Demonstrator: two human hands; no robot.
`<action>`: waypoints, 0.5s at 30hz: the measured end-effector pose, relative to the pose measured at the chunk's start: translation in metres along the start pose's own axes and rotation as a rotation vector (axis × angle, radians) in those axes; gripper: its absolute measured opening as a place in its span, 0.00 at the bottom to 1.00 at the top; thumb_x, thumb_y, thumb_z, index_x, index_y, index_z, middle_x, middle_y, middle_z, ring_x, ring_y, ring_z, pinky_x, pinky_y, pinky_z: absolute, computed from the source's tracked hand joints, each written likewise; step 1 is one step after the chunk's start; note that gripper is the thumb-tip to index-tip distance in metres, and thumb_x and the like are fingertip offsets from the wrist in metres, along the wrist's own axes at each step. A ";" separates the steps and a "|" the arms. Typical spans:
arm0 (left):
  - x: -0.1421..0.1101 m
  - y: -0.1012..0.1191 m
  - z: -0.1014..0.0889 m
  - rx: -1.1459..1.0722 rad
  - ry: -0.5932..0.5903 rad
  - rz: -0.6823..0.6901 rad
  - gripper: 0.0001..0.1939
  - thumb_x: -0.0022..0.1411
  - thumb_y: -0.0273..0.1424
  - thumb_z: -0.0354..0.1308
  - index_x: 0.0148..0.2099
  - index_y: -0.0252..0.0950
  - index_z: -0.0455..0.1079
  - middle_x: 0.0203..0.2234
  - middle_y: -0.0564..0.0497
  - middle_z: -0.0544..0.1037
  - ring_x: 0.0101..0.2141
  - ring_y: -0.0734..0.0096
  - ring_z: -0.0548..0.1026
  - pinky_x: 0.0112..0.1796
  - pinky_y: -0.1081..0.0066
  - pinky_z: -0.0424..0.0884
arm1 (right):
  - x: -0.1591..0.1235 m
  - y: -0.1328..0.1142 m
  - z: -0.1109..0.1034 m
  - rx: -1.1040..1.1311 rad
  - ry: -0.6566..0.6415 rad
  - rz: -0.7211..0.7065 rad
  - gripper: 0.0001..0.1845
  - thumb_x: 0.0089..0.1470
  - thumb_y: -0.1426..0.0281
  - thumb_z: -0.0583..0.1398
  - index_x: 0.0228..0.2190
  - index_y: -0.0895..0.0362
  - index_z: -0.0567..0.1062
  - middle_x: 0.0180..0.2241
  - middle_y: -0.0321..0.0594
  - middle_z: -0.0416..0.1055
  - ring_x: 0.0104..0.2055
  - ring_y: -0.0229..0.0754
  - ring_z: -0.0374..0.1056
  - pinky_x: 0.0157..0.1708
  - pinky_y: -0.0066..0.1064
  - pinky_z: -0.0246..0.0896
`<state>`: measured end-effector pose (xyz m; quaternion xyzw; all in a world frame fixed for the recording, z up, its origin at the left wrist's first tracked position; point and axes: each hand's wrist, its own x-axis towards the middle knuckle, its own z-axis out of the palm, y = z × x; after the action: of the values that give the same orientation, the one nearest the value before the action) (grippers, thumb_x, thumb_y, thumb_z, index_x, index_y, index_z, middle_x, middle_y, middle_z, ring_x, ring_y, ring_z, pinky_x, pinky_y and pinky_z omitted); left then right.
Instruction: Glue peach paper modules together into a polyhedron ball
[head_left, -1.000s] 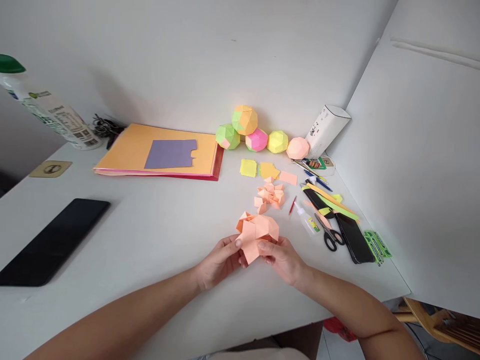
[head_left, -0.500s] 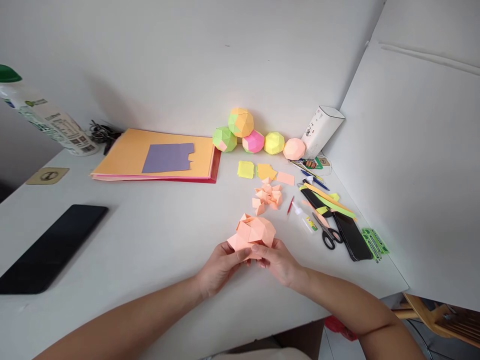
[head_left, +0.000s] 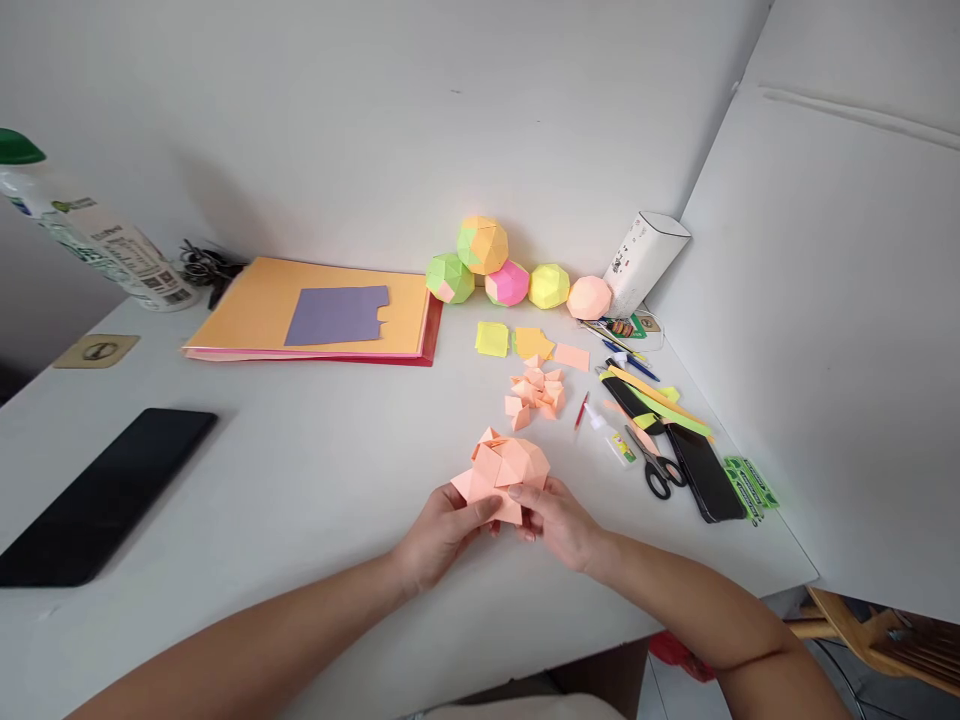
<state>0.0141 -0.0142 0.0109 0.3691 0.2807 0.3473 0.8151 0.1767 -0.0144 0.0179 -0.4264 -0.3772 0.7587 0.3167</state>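
A partly formed ball of folded peach paper [head_left: 510, 468] is held between both hands above the front of the desk. My left hand [head_left: 444, 528] grips its lower left side, thumb on the front and fingers behind. On the lower right, my right hand [head_left: 559, 522] has its thumb pressed against the paper, with the other fingers curled underneath. Flaps stick out at the ball's left and bottom, and an open gap shows near its top left. Just beyond it lies a pile of folded peach paper pieces [head_left: 538, 390].
Finished paper balls [head_left: 549, 287] line the wall. Glue bottle [head_left: 616, 444], scissors [head_left: 657, 470] and a phone [head_left: 703, 475] lie on the right. Coloured paper sheets [head_left: 225, 320] are back left, near a tablet-like black slab [head_left: 112, 495]. A white bottle [head_left: 112, 240] stands far left.
My right thumb has shifted slightly right and up on the paper. A flap at the ball's bottom now shows more fully. The ball has turned only a little.
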 end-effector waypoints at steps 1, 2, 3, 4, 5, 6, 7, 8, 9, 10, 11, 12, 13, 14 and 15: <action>0.000 -0.001 -0.001 -0.008 0.005 -0.005 0.10 0.60 0.33 0.56 0.40 0.32 0.73 0.32 0.44 0.78 0.35 0.61 0.74 0.33 0.68 0.64 | 0.000 0.000 -0.001 -0.014 -0.004 0.012 0.13 0.51 0.61 0.60 0.29 0.60 0.75 0.23 0.38 0.68 0.24 0.35 0.63 0.19 0.26 0.43; 0.000 -0.001 -0.002 -0.016 0.011 -0.009 0.10 0.59 0.33 0.56 0.40 0.32 0.73 0.32 0.44 0.78 0.35 0.61 0.74 0.33 0.68 0.64 | 0.000 0.000 -0.002 -0.029 -0.004 0.021 0.14 0.51 0.61 0.60 0.28 0.60 0.75 0.21 0.37 0.67 0.22 0.34 0.60 0.19 0.26 0.43; 0.001 -0.002 -0.002 -0.023 0.019 -0.013 0.10 0.58 0.33 0.57 0.39 0.32 0.73 0.32 0.44 0.78 0.34 0.62 0.74 0.33 0.68 0.65 | 0.001 0.000 -0.003 -0.040 -0.001 0.030 0.14 0.51 0.61 0.60 0.27 0.61 0.74 0.19 0.36 0.66 0.20 0.33 0.58 0.19 0.26 0.42; 0.001 -0.002 -0.003 -0.032 0.026 -0.016 0.10 0.58 0.33 0.58 0.39 0.32 0.73 0.32 0.44 0.78 0.34 0.62 0.74 0.33 0.68 0.65 | 0.001 0.001 -0.004 -0.044 0.007 0.038 0.15 0.50 0.60 0.60 0.26 0.61 0.74 0.18 0.35 0.65 0.19 0.32 0.56 0.19 0.26 0.42; 0.001 -0.003 -0.003 -0.043 0.033 -0.018 0.10 0.58 0.33 0.58 0.38 0.31 0.73 0.32 0.44 0.78 0.34 0.63 0.74 0.33 0.68 0.65 | 0.002 0.001 -0.005 -0.038 0.020 0.045 0.15 0.50 0.60 0.61 0.26 0.60 0.74 0.17 0.34 0.64 0.19 0.31 0.55 0.18 0.26 0.41; 0.001 -0.003 -0.004 -0.054 0.041 -0.022 0.10 0.57 0.33 0.59 0.38 0.31 0.73 0.32 0.43 0.78 0.34 0.63 0.73 0.33 0.69 0.66 | 0.002 0.002 -0.006 -0.028 0.031 0.052 0.14 0.49 0.60 0.62 0.26 0.60 0.74 0.17 0.33 0.63 0.19 0.31 0.55 0.18 0.26 0.41; 0.001 -0.003 -0.004 -0.063 0.048 -0.027 0.10 0.57 0.33 0.59 0.38 0.31 0.73 0.32 0.43 0.78 0.33 0.64 0.73 0.33 0.69 0.66 | 0.003 0.002 -0.007 -0.020 0.039 0.060 0.15 0.47 0.59 0.62 0.26 0.60 0.73 0.16 0.32 0.62 0.18 0.31 0.54 0.18 0.26 0.42; 0.002 -0.003 -0.004 -0.070 0.058 -0.033 0.11 0.56 0.33 0.60 0.38 0.31 0.73 0.33 0.43 0.78 0.33 0.64 0.72 0.32 0.69 0.66 | 0.003 0.002 -0.007 -0.010 0.047 0.067 0.15 0.46 0.59 0.63 0.25 0.60 0.73 0.15 0.32 0.61 0.18 0.31 0.54 0.18 0.26 0.42; 0.002 -0.003 -0.005 -0.075 0.069 -0.039 0.11 0.56 0.33 0.60 0.39 0.31 0.73 0.33 0.43 0.77 0.33 0.65 0.72 0.32 0.69 0.66 | 0.003 0.001 -0.008 0.000 0.053 0.072 0.16 0.46 0.58 0.63 0.24 0.60 0.72 0.15 0.31 0.60 0.18 0.31 0.53 0.17 0.26 0.43; 0.002 -0.003 -0.005 -0.079 0.078 -0.044 0.11 0.55 0.33 0.60 0.39 0.31 0.73 0.33 0.43 0.77 0.32 0.66 0.71 0.31 0.70 0.66 | 0.003 0.001 -0.008 0.010 0.055 0.075 0.16 0.46 0.58 0.63 0.24 0.60 0.72 0.15 0.31 0.60 0.18 0.31 0.53 0.17 0.26 0.43; 0.002 -0.004 -0.006 -0.082 0.084 -0.048 0.11 0.55 0.33 0.60 0.39 0.31 0.73 0.33 0.43 0.77 0.31 0.67 0.70 0.31 0.70 0.65 | 0.003 0.000 -0.008 0.018 0.053 0.081 0.17 0.47 0.57 0.62 0.25 0.60 0.72 0.15 0.31 0.60 0.17 0.31 0.53 0.17 0.26 0.43; 0.002 -0.005 -0.007 -0.087 0.085 -0.050 0.11 0.55 0.33 0.60 0.39 0.31 0.73 0.33 0.44 0.77 0.31 0.68 0.70 0.30 0.71 0.65 | 0.003 -0.001 -0.008 0.024 0.052 0.089 0.18 0.49 0.56 0.61 0.25 0.60 0.72 0.15 0.32 0.60 0.17 0.31 0.52 0.17 0.26 0.43; 0.002 -0.005 -0.008 -0.092 0.084 -0.050 0.11 0.56 0.33 0.60 0.38 0.31 0.74 0.32 0.44 0.76 0.31 0.68 0.70 0.30 0.71 0.65 | 0.003 -0.003 -0.008 0.027 0.053 0.096 0.18 0.50 0.55 0.59 0.26 0.60 0.72 0.15 0.32 0.61 0.16 0.31 0.52 0.17 0.25 0.42; 0.002 -0.006 -0.009 -0.097 0.084 -0.050 0.10 0.56 0.33 0.60 0.38 0.31 0.74 0.32 0.44 0.76 0.31 0.68 0.70 0.30 0.71 0.65 | 0.003 -0.004 -0.008 0.025 0.054 0.105 0.19 0.51 0.55 0.58 0.26 0.60 0.72 0.15 0.32 0.61 0.16 0.31 0.52 0.17 0.25 0.43; 0.002 -0.007 -0.010 -0.104 0.085 -0.050 0.10 0.56 0.33 0.60 0.38 0.31 0.74 0.31 0.45 0.76 0.30 0.69 0.69 0.30 0.72 0.65 | 0.003 -0.005 -0.007 0.021 0.056 0.116 0.19 0.52 0.55 0.57 0.26 0.60 0.72 0.15 0.32 0.62 0.16 0.31 0.52 0.17 0.25 0.43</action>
<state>0.0107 -0.0114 -0.0009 0.3041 0.3059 0.3564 0.8288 0.1828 -0.0074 0.0180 -0.4652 -0.3350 0.7674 0.2872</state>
